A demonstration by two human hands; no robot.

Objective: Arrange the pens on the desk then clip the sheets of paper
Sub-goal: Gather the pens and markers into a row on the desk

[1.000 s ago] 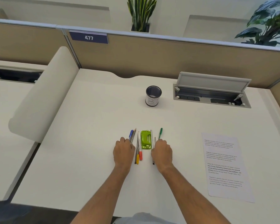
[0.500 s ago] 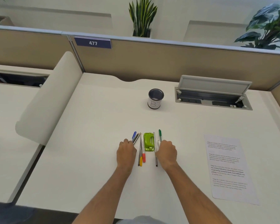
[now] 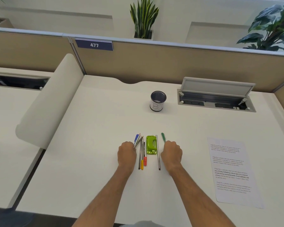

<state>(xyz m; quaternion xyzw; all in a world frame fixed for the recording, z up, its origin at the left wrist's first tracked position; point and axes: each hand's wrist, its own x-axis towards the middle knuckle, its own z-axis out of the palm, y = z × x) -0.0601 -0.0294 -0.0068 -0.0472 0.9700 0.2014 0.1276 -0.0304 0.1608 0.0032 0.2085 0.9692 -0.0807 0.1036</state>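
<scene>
White counter [image 3: 88, 145]. At nine o'clock of the green stapler [image 3: 151, 145], left hand [image 3: 127, 152] curled round the near ends of a blue pen [image 3: 137, 138] and a grey pencil [image 3: 139, 141]. Just beside, yellow-capped pen [image 3: 142, 164] and red-capped pen [image 3: 145, 161], flat, pointing to twelve. Against the stapler at three, a dark pen [image 3: 158, 153]. Further toward three, right hand [image 3: 171, 153] clenched round a blurred green pen [image 3: 163, 137]. Printed paper [image 3: 233, 171] flat at four, well apart.

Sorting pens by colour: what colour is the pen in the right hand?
Green; the pen in the right hand shows best in the head view.
</scene>
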